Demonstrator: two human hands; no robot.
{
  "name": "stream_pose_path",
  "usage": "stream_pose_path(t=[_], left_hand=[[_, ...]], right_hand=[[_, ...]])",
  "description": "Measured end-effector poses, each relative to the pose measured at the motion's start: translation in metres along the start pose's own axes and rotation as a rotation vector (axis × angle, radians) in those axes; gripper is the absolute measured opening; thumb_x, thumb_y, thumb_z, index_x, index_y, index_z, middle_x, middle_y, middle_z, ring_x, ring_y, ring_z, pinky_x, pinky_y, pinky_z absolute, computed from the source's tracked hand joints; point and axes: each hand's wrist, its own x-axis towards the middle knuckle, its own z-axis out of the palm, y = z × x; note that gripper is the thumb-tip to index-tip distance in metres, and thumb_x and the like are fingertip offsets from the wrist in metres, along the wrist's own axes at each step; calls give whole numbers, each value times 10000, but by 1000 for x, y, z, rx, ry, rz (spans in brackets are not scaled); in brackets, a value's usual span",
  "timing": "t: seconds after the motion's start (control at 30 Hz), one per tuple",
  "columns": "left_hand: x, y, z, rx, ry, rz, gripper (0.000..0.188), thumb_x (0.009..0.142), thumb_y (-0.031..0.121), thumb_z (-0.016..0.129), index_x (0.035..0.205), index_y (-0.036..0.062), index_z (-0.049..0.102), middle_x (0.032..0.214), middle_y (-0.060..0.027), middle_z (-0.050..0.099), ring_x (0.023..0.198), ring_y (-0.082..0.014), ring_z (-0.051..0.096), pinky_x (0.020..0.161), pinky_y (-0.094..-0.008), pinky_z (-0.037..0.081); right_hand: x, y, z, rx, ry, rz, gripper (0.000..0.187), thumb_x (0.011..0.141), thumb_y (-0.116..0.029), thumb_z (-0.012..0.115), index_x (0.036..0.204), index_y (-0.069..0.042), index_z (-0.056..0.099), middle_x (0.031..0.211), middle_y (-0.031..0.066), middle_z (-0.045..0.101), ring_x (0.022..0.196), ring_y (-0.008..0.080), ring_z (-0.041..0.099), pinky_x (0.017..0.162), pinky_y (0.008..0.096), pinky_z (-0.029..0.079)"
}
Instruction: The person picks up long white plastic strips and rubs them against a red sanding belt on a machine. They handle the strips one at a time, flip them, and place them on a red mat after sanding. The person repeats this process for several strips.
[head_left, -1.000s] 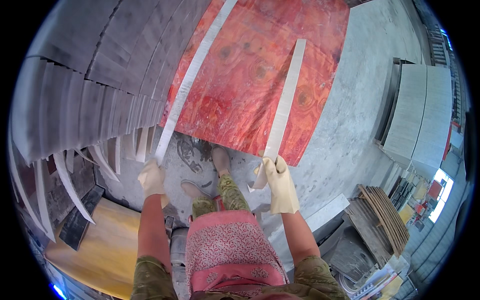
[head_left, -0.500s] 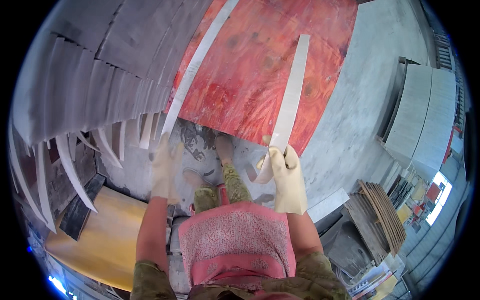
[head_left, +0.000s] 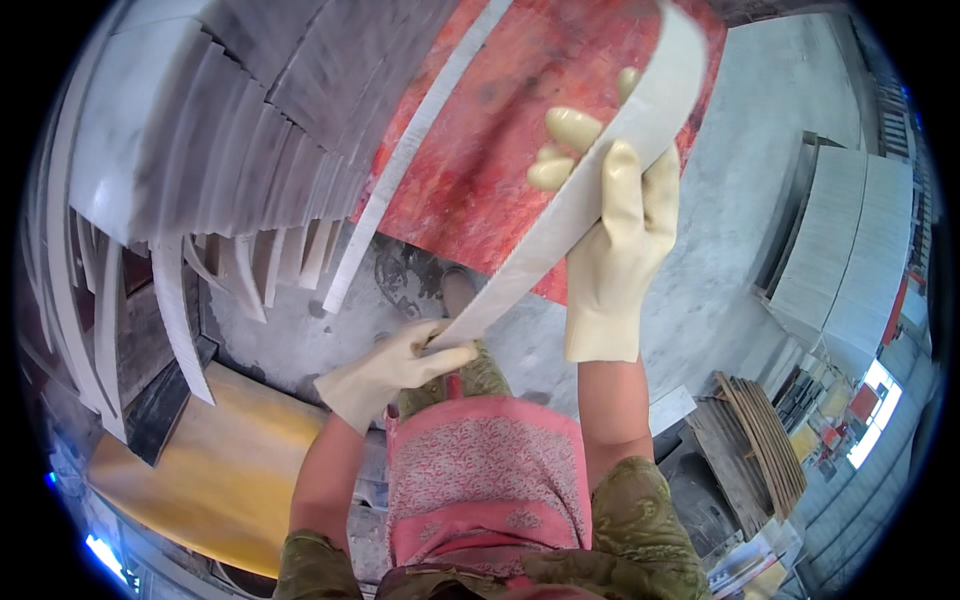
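Note:
Both my gloved hands hold one long, thin, pale grey strip (head_left: pixel 570 220), raised aslant above a red board (head_left: pixel 480 170). My left hand (head_left: pixel 390 370) pinches its near end, close to my knees. My right hand (head_left: pixel 625 250) is closed round the strip farther up, cream fingertips showing past its left edge. Beyond that hand the strip bends up toward the top of the view. A second pale strip (head_left: pixel 420 130) lies along the red board's left side, its near end sticking out past the edge.
Stacked grey slabs (head_left: pixel 220 140) stand at the left, with several curved strips (head_left: pixel 180 320) hanging beneath. A yellow sheet (head_left: pixel 230 460) lies at lower left. Pale panels (head_left: pixel 840 230) are stacked at the right. A slatted wooden piece (head_left: pixel 765 440) leans at lower right.
The strip under my right hand has been lifted off the red board and tilted. My left hand has left the other strip's end and now grips this one.

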Motion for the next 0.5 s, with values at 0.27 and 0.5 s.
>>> stream_pose_path(t=[0.27, 0.5], left_hand=[[-63, -61, -27, -224, 381, -337, 421, 1031, 308, 637, 1341, 23, 619, 1101, -24, 689, 992, -76, 626, 858, -238, 490], [-41, -15, -9, -102, 606, -437, 472, 1088, 388, 492, 1393, 35, 565, 1066, -48, 653, 926, -113, 594, 890, -279, 484]], right_hand=[[76, 93, -7, 208, -73, 165, 469, 1059, -241, 551, 1432, 33, 473, 1164, 218, 711, 889, 240, 737, 826, 346, 578], [50, 225, -38, -372, 161, 675, 531, 1023, -281, 559, 1453, 10, 443, 1404, 151, 563, 1256, 222, 574, 1089, 376, 436]])
